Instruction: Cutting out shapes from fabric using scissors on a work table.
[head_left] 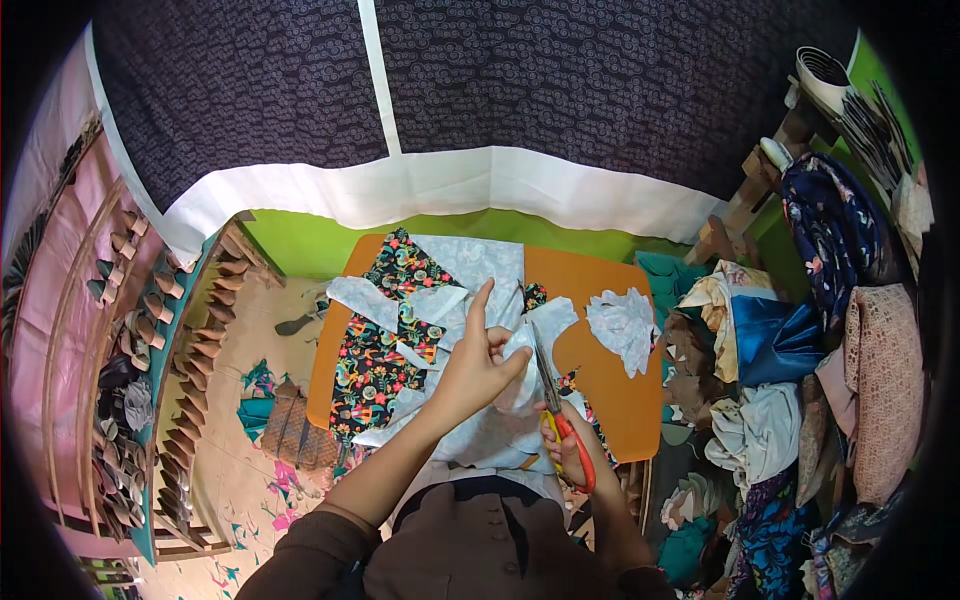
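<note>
The left hand (478,362) comes up from the near edge, forearm slanting far and right, wrist bent so the palm faces right. Its index finger stands straight up toward the far side, while the thumb and other fingers pinch a pale piece of cloth (520,352) and hold it above the table (600,340). The right hand (568,452) sits nearer and just right of it, fingers closed through the orange and yellow handles of the scissors (555,410). The blades point to the far side and meet the right edge of the held cloth; how far apart the blades stand cannot be told. Both hands are over the near middle of the orange table. A black floral fabric (385,340) lies across the left part of the table, with pale pieces spread over it. A white crumpled scrap (625,325) rests on the right part, well apart from the hands. Heaped fabrics (780,400) fill the right side of the scene
</note>
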